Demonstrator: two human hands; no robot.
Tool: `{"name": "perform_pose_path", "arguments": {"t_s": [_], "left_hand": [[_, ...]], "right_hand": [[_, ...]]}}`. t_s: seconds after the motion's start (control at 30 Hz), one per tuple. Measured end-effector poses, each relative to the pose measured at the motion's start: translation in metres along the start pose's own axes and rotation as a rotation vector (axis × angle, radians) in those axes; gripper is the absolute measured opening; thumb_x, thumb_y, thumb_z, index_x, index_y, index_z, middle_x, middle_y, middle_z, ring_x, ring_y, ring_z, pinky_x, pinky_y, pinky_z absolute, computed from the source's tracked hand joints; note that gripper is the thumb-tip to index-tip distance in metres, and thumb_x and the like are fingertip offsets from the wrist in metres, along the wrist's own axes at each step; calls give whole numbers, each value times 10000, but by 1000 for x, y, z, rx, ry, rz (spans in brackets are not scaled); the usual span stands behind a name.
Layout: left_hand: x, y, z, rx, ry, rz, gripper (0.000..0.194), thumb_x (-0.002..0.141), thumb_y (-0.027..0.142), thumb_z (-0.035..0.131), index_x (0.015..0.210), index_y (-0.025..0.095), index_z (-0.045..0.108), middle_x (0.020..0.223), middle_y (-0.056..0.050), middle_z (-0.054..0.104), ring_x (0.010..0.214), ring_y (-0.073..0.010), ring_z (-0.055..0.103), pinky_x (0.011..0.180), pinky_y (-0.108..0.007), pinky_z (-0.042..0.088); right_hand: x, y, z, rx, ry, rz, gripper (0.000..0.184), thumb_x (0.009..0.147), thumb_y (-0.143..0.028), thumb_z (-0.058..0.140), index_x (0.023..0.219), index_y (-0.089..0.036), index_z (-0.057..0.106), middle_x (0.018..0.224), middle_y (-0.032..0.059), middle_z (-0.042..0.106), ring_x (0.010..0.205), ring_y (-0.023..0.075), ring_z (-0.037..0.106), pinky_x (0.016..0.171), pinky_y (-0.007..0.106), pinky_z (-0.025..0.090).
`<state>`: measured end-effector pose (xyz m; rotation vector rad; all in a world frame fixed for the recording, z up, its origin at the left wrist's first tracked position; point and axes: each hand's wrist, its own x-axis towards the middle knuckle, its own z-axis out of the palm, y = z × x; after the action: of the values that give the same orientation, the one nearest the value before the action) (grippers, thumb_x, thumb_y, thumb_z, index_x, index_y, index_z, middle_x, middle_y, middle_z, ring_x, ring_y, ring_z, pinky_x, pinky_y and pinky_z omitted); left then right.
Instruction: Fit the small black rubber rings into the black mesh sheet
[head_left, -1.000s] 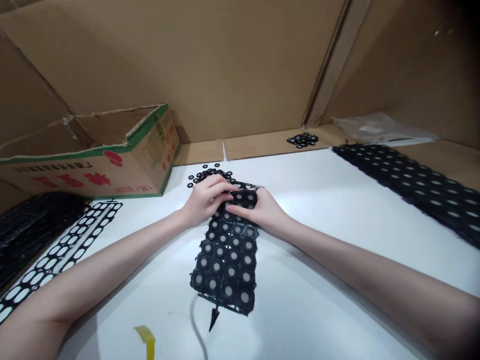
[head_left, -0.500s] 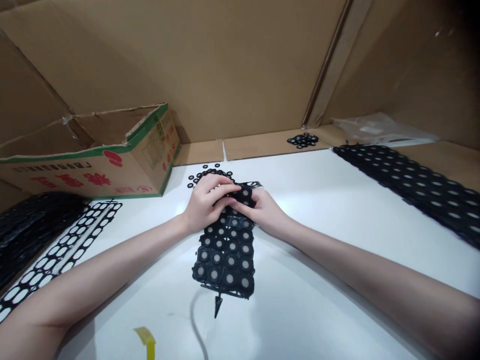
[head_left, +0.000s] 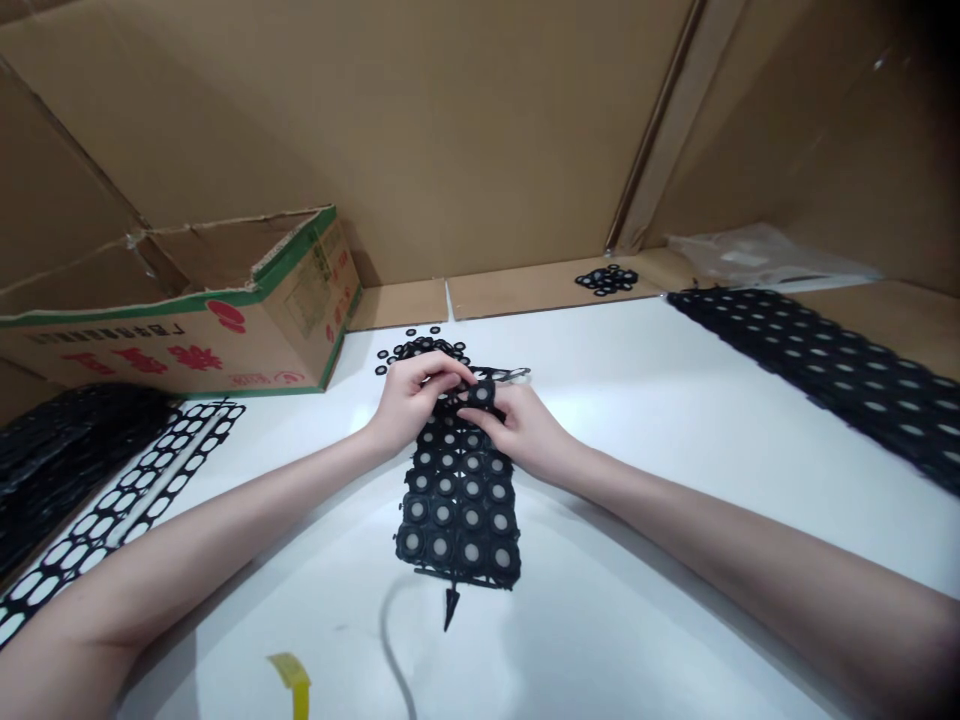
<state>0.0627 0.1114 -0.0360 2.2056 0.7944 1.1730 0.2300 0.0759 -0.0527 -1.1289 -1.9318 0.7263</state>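
Note:
A black sheet (head_left: 457, 515) of joined round pieces with pale grey centres lies on the white table in front of me. My right hand (head_left: 531, 430) grips its far end, thumb on top and fingers underneath, folding one corner up. From the left, my left hand (head_left: 411, 402) is closed at the same far end, its thumb and index finger meeting beside the raised corner. Whether those fingertips hold a small piece is hidden. Just behind my left hand is a pile of loose black rings (head_left: 427, 345). A pointed black tab (head_left: 451, 608) sticks out at the sheet's near end.
An open cardboard box (head_left: 292, 310) stands at the left, with black perforated strips (head_left: 150, 470) before it. A larger black dotted sheet (head_left: 825, 365) lies at right, near a clear plastic bag (head_left: 765, 255). More small black rings (head_left: 607, 279) lie at the back. Yellow tape (head_left: 292, 680) is in front.
The sheet's near end has swung slightly right. Its far corner is now turned up between my hands, and my right thumb has drawn back from my left fingers.

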Motion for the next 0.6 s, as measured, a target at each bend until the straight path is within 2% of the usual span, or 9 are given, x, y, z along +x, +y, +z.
{"name": "perform_pose_path", "arguments": {"t_s": [0.07,0.17,0.27,0.43,0.6], "left_hand": [[-1,1,1,-2,16,-8,184,889,143,512,852,177,688,828,-30,683,776,-154,623,747,-282,488],[-3,5,1,109,9,192,162,899,208,539,958,161,682,927,-75,657,887,-182,605,814,-321,480],[-4,7,3,221,-8,361,160,886,208,562,990,148,668,922,-91,649,869,-189,593,781,-329,482],[-3,10,5,193,-6,311,154,910,174,517,904,158,670,786,-49,646,739,-157,584,680,-290,461],[-3,12,8,204,14,265,183,904,132,497,849,154,671,738,-32,617,705,-145,565,649,-268,431]], "right_hand": [[0,0,0,-5,4,3,188,855,-243,536,694,-187,615,719,40,655,719,194,591,684,325,444],[1,0,0,-3,-1,-3,211,865,-265,499,686,-181,574,713,36,637,684,180,568,639,308,422],[1,-1,-1,-53,-15,1,261,853,-249,475,599,-189,493,638,24,582,622,160,519,590,294,374],[-1,-5,0,-105,-7,35,444,837,-241,491,475,-222,234,491,-26,367,493,110,343,536,289,267],[-1,-6,2,-106,-5,40,498,862,-264,508,472,-221,202,480,-38,305,485,103,289,526,285,234]]}}
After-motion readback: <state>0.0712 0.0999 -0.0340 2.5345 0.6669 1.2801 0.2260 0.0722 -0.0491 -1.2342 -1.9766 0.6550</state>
